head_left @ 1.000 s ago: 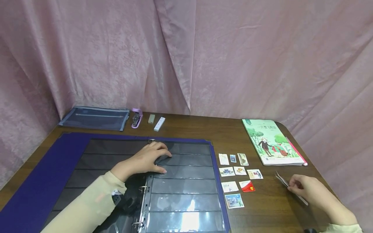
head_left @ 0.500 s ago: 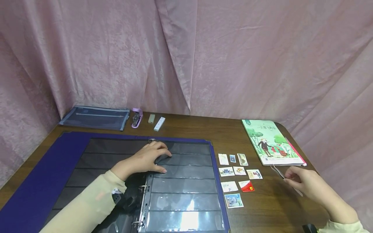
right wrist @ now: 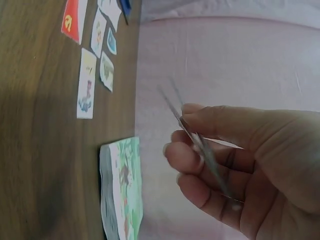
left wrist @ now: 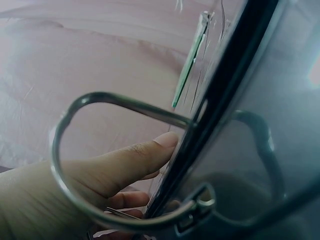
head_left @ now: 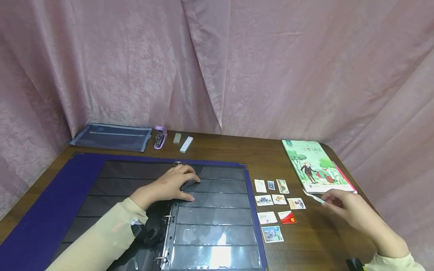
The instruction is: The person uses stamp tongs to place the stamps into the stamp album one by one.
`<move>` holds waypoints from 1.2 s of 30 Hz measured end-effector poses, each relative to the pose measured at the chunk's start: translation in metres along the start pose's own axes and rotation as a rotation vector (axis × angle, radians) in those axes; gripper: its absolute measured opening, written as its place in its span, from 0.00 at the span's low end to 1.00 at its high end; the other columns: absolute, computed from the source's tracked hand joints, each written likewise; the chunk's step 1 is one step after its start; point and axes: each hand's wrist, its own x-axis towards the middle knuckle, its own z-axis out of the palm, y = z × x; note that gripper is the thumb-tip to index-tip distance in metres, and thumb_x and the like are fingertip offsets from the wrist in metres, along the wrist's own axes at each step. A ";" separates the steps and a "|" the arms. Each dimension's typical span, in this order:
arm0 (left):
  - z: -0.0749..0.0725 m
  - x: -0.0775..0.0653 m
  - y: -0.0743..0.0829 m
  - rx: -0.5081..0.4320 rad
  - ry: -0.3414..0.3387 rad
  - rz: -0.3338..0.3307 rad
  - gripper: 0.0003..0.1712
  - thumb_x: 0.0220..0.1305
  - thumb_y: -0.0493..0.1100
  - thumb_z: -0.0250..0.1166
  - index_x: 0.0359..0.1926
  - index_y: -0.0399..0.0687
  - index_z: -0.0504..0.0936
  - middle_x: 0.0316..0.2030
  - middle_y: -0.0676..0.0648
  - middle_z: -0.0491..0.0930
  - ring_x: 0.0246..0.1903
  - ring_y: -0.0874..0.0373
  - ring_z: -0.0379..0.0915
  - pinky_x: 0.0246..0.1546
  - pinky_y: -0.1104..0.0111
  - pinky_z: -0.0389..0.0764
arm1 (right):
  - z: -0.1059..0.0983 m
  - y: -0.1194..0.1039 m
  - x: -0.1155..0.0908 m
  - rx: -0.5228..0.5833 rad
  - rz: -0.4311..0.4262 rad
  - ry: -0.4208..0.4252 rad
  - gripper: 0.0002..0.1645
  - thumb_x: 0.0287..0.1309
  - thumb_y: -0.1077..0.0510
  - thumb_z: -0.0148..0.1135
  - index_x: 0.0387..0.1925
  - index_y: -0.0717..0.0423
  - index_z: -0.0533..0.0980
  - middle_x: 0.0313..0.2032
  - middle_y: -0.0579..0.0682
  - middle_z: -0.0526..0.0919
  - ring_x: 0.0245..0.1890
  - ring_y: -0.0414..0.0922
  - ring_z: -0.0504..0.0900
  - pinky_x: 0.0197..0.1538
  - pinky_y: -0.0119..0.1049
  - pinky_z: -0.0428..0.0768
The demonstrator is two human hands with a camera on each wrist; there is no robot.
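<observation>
Behind your table hangs a pink curtain with a soft, crushed-velvet sheen, falling in loose folds. The tabletop is dark brown with a wood grain.

On it your ring binder lies spread flat, its cover deep blue-violet. The pages are dark, and the right-hand page is divided into glossy, see-through horizontal strips that throw back a bright patch of glare near the bottom. The rings are curved, shiny metal.

Your left hand rests over the binder's spine with its fingers loosely spread, reaching onto the right-hand page. Your right hand pinches slim metal tweezers between thumb and fingers; their thin tips stand slightly apart, near the lower left corner of the book, which has a green illustrated cover.

Between the binder and that hand, nine small paper stamps lie flat on the table in four uneven rows, mostly pale, one bright red.

Along the back sit a blue mesh pouch, a purple-framed gadget, a small greyish-green block and a longer white block.
</observation>
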 end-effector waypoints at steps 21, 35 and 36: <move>-0.003 0.000 0.003 0.037 -0.005 0.028 0.31 0.42 0.62 0.68 0.48 0.58 0.76 0.49 0.50 0.71 0.53 0.54 0.64 0.55 0.56 0.65 | 0.018 -0.010 0.031 0.316 0.146 -0.209 0.05 0.54 0.57 0.60 0.33 0.53 0.75 0.25 0.46 0.81 0.14 0.32 0.70 0.22 0.28 0.71; 0.003 0.004 0.000 0.043 0.126 0.005 0.27 0.42 0.60 0.68 0.44 0.55 0.79 0.39 0.53 0.75 0.42 0.57 0.68 0.50 0.61 0.69 | 0.019 -0.002 0.063 0.447 0.217 -0.369 0.13 0.55 0.54 0.59 0.36 0.60 0.76 0.27 0.55 0.82 0.14 0.34 0.69 0.13 0.30 0.67; 0.004 0.004 0.001 0.043 0.136 0.001 0.26 0.42 0.60 0.69 0.43 0.54 0.79 0.38 0.53 0.76 0.41 0.58 0.68 0.49 0.61 0.69 | 0.020 -0.002 0.065 0.450 0.219 -0.379 0.12 0.54 0.54 0.59 0.36 0.60 0.76 0.27 0.55 0.81 0.13 0.34 0.69 0.13 0.30 0.67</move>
